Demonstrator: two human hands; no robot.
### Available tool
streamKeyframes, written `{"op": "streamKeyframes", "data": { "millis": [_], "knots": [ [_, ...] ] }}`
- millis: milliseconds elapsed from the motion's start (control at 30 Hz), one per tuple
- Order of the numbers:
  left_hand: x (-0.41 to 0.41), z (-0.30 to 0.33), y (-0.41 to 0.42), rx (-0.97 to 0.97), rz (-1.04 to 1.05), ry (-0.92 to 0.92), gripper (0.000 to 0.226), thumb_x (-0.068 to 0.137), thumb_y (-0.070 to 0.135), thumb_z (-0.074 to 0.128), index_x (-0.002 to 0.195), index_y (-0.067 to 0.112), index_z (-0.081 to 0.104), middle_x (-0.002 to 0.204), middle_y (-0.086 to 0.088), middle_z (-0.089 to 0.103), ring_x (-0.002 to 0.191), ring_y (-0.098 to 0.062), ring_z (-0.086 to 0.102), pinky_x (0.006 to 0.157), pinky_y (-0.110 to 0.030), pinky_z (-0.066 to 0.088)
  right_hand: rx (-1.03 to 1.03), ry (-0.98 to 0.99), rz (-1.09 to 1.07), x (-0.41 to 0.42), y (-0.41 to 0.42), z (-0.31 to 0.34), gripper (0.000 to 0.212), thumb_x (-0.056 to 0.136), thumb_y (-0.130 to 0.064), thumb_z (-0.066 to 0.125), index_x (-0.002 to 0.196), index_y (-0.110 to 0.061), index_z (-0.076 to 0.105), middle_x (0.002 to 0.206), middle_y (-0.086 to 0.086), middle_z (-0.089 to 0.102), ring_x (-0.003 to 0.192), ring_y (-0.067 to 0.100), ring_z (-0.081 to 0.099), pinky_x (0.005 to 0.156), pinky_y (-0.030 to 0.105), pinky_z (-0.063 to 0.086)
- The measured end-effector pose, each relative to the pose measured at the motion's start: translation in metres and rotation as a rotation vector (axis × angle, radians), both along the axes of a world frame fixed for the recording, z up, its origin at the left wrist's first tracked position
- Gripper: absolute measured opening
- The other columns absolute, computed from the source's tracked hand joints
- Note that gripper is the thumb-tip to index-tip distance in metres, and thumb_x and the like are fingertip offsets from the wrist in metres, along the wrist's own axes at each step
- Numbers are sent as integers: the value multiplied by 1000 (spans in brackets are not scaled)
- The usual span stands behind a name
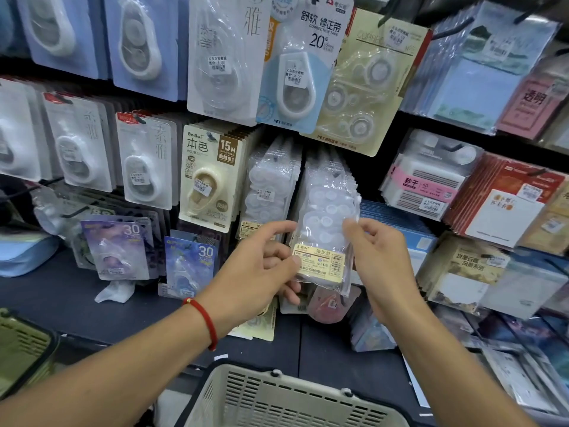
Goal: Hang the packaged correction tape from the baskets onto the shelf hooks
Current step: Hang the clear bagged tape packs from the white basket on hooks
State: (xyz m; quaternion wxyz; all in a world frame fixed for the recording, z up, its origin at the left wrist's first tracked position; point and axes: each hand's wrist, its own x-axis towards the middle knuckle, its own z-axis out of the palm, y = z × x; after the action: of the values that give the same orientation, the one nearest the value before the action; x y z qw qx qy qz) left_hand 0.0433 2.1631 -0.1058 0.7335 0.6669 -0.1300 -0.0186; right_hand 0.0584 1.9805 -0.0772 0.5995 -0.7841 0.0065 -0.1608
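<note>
Both hands (320, 260) pinching clear correction tape pack (326, 241) | risk: hole missing hook, slippery pack dropping toward basket (277, 396)

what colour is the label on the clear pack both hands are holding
Pale yellow with a barcode, on the clear pack's label, seen in the head view.

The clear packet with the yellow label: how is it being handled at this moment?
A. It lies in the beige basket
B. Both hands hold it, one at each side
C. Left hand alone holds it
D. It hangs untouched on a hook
B: the left hand and right hand each grip a side of the clear packet, in front of the shelf.
</note>
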Motion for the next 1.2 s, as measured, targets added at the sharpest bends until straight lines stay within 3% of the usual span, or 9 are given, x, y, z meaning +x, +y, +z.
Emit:
{"op": "streamKeyframes", "data": {
  "millis": [167,300,433,567,700,800,933,1067,1200],
  "knots": [
    [-1,-3,0,28,-7,-22,51,99,-9,60,140,20,53,96,-21,61,64,-22,69,58,-35,62,-32,-43,-2,-3,-2,-1,26,94,-44,58,94,-21,71,90,26,73,72,38,66,83,66,54],
    [-4,-4,-1,31,5,-46,50,98,-10,61,136,22,54,104,-28,62,66,-24,70,60,-34,62,-37,-88,-5,-6,-4,0,19,98,-41,58,96,-27,71,82,10,79,84,47,72,77,60,57],
    [-2,0,-1,-12,7,-23,49,99,-8,61,139,20,54,97,-22,63,65,-25,70,61,-34,63,-50,-93,-8,-2,-3,3,24,100,-43,59,96,-22,72,96,30,72,84,54,66,76,64,53],
    [-1,2,-3,-48,6,-6,49,100,-8,60,142,16,53,91,-14,61,64,-26,68,61,-35,63,-61,-61,-16,5,-3,2,26,103,-39,59,94,-19,73,94,35,67,66,25,54,66,43,43],
    [3,1,-2,-80,22,3,49,100,-7,61,141,17,54,86,-11,64,64,-25,69,59,-33,62,-76,-61,-28,9,-4,3,24,104,-36,59,93,-21,74,81,27,69,63,21,55,66,39,45],
    [11,-9,-2,60,44,7,50,99,-4,63,142,20,53,94,-5,70,74,-29,74,73,-41,66,-335,-96,-138,12,-4,1,30,104,-36,59,91,-12,70,64,11,66,56,11,50,60,31,40],
    [27,-27,4,743,217,-242,61,95,11,64,151,28,49,141,3,61,127,-17,59,111,-32,46,-866,-180,-360,12,2,-13,48,104,-37,59,144,-11,51,125,6,63,114,27,61,86,40,49],
    [44,-25,5,876,410,-547,68,88,4,64,151,20,48,159,-4,41,147,-23,36,117,-27,29,-1236,-544,-283,24,3,-33,57,90,-4,72,145,-3,55,146,19,54,130,38,53,96,49,54],
    [60,-29,3,1039,383,-530,83,85,5,63,160,20,31,172,-1,8,156,-24,14,119,-39,36,-1443,-376,-162,45,8,-43,75,91,-7,68,160,-12,41,172,16,26,157,35,30,108,50,46]
  ]
}}
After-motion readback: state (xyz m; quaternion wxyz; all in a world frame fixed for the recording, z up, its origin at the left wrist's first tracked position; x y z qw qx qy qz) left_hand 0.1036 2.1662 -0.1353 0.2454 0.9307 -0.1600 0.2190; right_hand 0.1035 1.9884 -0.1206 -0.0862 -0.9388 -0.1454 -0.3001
